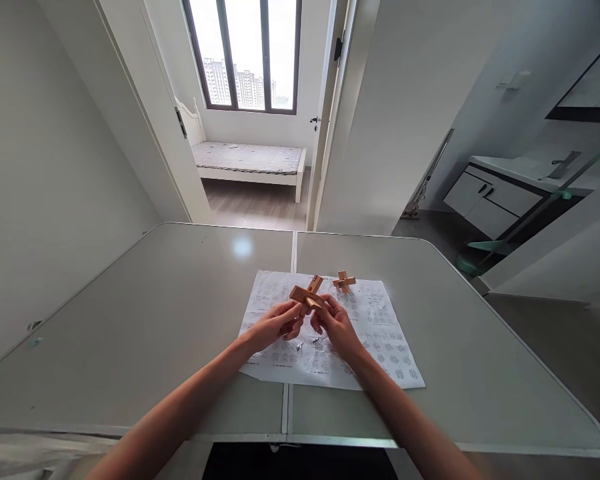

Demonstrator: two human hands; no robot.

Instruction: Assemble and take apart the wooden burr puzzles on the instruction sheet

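Between my hands, above the paper, is a wooden burr puzzle [306, 293] made of crossed brown bars. My left hand [281, 323] pinches it from the left and below, while my right hand [336, 321] grips its right end with thumb and fingers. A second wooden cross-shaped puzzle [344, 282] stands on the far edge of the instruction sheet [375, 333], beyond my right hand. The white sheet is creased and printed with small diagrams. Two small shiny metal pieces [307, 344] lie on it just below my hands.
The pale glass-topped table [180, 320] has a seam [294, 253] down its middle and a metal-trimmed edge. Behind it, an open doorway leads to a bed [250, 157] under a window. A washbasin cabinet [500, 193] is at the right.
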